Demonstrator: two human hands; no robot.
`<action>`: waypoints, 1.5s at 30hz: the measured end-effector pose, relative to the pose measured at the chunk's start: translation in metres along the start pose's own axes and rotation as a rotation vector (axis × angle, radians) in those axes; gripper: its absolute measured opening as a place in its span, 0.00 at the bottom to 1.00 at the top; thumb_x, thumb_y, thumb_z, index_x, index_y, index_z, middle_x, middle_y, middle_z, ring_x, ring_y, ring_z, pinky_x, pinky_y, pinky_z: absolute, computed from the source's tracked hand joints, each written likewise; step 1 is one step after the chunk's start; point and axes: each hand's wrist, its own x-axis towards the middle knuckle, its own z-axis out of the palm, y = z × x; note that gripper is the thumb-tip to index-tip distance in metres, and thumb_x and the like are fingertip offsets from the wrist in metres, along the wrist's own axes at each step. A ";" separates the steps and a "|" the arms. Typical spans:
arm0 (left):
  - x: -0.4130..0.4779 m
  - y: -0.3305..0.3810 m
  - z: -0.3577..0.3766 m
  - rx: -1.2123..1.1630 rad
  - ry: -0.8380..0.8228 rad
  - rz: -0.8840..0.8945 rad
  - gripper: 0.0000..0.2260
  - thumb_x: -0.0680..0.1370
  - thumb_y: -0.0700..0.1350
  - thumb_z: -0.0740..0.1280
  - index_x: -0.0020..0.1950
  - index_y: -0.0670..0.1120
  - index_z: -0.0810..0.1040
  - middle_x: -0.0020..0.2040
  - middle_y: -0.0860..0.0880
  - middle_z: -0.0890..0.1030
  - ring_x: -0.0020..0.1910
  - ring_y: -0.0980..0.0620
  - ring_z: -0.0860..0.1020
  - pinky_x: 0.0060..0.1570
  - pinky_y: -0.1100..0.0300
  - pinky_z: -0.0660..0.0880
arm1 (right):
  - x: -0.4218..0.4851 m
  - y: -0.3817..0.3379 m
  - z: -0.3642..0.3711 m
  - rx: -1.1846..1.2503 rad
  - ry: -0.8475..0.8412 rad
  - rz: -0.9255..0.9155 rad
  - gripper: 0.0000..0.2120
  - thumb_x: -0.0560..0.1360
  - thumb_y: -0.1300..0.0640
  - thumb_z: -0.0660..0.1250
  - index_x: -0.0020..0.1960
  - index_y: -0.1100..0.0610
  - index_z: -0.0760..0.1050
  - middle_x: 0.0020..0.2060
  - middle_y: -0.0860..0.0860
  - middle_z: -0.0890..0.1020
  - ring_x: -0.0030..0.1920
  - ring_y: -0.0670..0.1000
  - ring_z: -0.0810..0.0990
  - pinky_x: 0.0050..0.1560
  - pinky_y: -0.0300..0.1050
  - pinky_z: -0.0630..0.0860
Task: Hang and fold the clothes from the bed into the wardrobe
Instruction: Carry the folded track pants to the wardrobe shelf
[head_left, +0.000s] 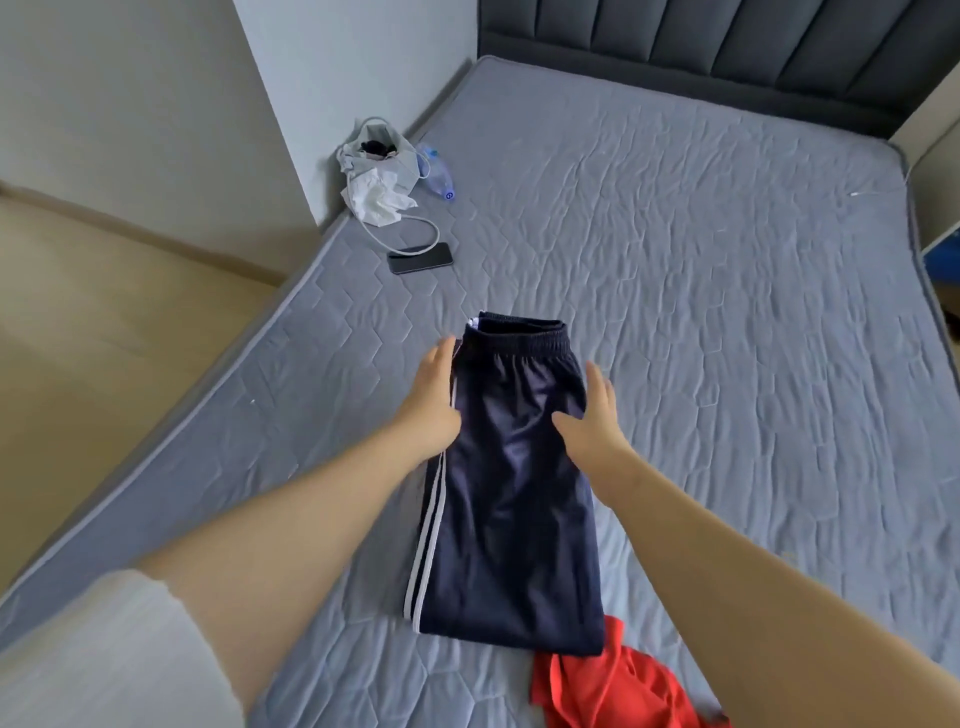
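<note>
Left grip (434, 400), right grip (592, 421) on trousers (509, 519), red garment (613, 686) beside, phone (420, 258) beyond

Bed (701, 286): grey quilted mattress, filling most of the frame.
Navy bottoms (511, 519): folded flat at centre, white side stripes, waistband toward the top.
Red garment (608, 686): crumpled at lower centre, touching the bottoms' lower end.
Phone (420, 258): black, left of centre.
Cable (423, 231): white, looped just above the phone.
White bag (376, 176): upper left, at the mattress edge.
Plastic bottle (437, 174): just right of the bag.
</note>
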 end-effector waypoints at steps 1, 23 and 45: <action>0.003 -0.012 0.011 0.057 -0.012 0.002 0.36 0.75 0.28 0.57 0.77 0.48 0.45 0.77 0.48 0.47 0.75 0.51 0.52 0.69 0.62 0.53 | 0.004 0.015 0.005 -0.040 -0.042 0.006 0.33 0.79 0.64 0.55 0.76 0.46 0.45 0.76 0.44 0.45 0.73 0.49 0.56 0.67 0.48 0.66; -0.047 -0.237 0.214 0.965 -0.401 0.131 0.28 0.79 0.34 0.51 0.77 0.48 0.46 0.78 0.47 0.47 0.76 0.45 0.46 0.73 0.50 0.47 | -0.006 0.300 0.092 -1.252 -0.281 0.000 0.31 0.79 0.60 0.55 0.76 0.44 0.46 0.76 0.49 0.48 0.76 0.56 0.46 0.71 0.58 0.53; -0.248 -0.211 0.146 0.575 -1.264 -0.332 0.08 0.72 0.36 0.54 0.37 0.45 0.69 0.41 0.39 0.78 0.26 0.50 0.73 0.30 0.64 0.73 | -0.232 0.284 0.094 -0.977 -0.990 0.301 0.14 0.77 0.59 0.56 0.60 0.53 0.72 0.59 0.54 0.78 0.59 0.55 0.75 0.52 0.46 0.70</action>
